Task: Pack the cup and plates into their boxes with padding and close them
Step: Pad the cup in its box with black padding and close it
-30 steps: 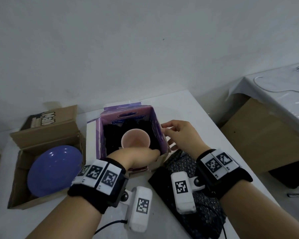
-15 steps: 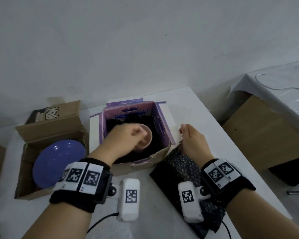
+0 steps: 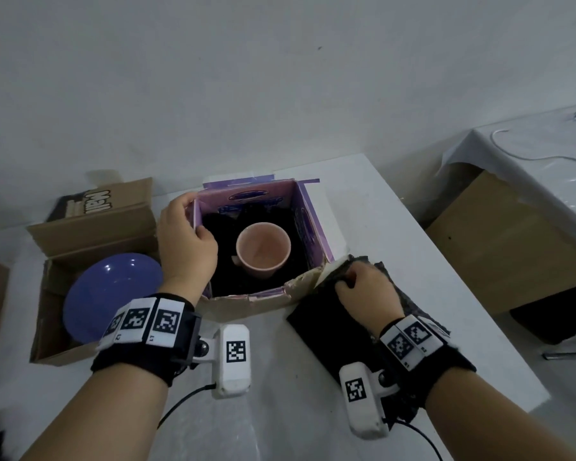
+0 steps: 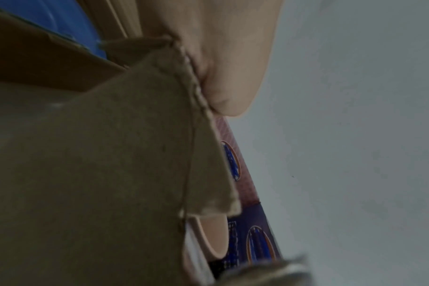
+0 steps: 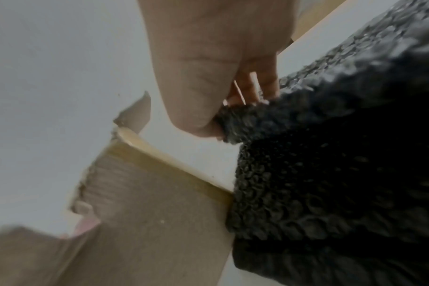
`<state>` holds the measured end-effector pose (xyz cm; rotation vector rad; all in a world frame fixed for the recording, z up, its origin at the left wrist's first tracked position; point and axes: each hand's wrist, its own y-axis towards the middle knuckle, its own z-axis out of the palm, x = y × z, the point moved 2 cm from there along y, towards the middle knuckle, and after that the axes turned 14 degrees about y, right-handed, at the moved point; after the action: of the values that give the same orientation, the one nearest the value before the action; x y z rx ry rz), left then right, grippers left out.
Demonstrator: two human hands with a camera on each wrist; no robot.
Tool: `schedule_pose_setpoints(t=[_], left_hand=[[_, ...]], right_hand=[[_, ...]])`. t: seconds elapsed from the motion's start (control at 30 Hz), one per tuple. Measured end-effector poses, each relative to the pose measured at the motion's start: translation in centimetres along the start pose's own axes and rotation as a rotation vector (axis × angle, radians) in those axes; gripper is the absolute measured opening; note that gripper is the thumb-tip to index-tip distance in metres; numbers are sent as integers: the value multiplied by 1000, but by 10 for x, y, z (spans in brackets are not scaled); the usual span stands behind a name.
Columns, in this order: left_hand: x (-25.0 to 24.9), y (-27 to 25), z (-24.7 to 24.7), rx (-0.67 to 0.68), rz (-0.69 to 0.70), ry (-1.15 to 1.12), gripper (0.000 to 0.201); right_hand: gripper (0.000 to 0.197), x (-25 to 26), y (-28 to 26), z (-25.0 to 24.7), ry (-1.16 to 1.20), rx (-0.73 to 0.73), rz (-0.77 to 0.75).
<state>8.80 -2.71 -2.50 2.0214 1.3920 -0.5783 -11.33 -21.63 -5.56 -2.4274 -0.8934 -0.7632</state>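
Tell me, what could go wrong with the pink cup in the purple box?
The pink ceramic cup stands open on black padding, nothing over its top yet; closing the purple cardboard box now might leave it unprotected. The right hand pinches the black bubble wrap sheet beside the box's torn corner, where it could snag.

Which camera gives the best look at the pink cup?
The head view: the pink ceramic cup stands upright in the purple-lined cardboard box, its whole rim visible. The left wrist view catches only a sliver of it behind a flap; the right wrist view shows none clearly.
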Motion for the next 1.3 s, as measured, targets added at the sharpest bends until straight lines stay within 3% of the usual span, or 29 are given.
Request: schedule_pose_setpoints(t=[0.07,0.2,0.37,0.47,0.57,0.63,0.73,0.83,0.93,1.03,1.13,1.2,1.3], left_hand=[[6,2,3,53,-100,-74,44],[7,1,6,97,-157,-171,38],[9,2,6,105,-224,-382,31],[12,3,9,128,-278,-508,31],[14,3,10,160,-309,-605,31],[14,2,9,171,-312,-651,30],[15,1,10,182,-298,-632,28],[17,0,12,185,-295,-652,28],[16,-1,11,178,-277,-648,28],[15,0,10,166,-258,-623,25],[12,-1,9,159,-251,-623,23],[10,-2,7,149,-239,-610,24],[9,-2,6,143,-233,-586,27]], right_hand=[[18,9,0,-14,41,-170,26],[22,40,-2,-46,63,-369,-46],[25,112,-4,-66,337,-505,-490],[24,147,-9,-37,463,-391,-607],[23,158,-11,6,505,-154,-572],[23,156,-10,27,422,26,-516],[21,156,-7,35,121,222,-474],[32,160,-5,21,-152,196,-525],[35,156,5,1,-381,116,-431],[30,147,16,-13,-355,33,-302],[49,135,22,-16,-290,139,-195],[48,130,23,-19,-292,156,-218],[34,132,23,-29,-283,-5,-344]])
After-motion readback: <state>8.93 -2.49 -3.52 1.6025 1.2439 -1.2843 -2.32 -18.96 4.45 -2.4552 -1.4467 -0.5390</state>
